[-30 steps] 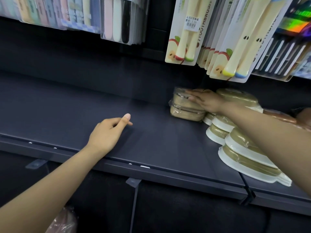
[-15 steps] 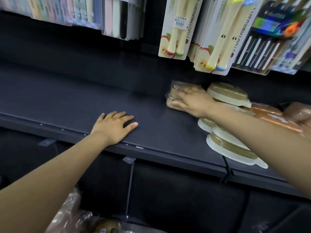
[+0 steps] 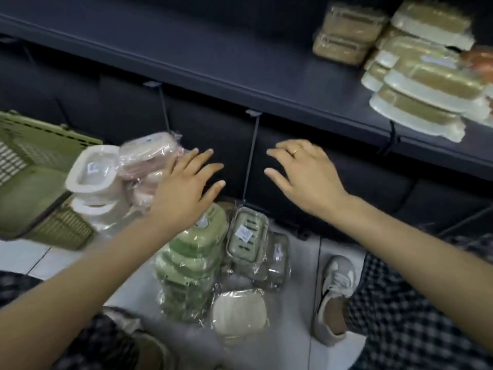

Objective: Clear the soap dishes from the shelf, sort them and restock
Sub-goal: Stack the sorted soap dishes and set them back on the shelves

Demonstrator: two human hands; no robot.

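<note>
Wrapped soap dishes lie in heaps on the floor below the dark shelf: green ones, a clear-lidded green one, pink ones, white ones and a cream one. Brown and white soap dishes and two brown boxed ones stay stacked on the shelf's right end. My left hand hovers, fingers spread, above the green and pink heaps and holds nothing. My right hand, with a ring, hovers empty beside it, below the shelf edge.
A green plastic basket stands at the left on the white tiled floor. My shoe and checked trouser legs frame the heaps. Thin wire dividers hang under the shelf front.
My view dropped from the shelf to the floor. My left hand left the shelf surface and my right hand let go of the brown boxed dishes; both came down over the heaps.
</note>
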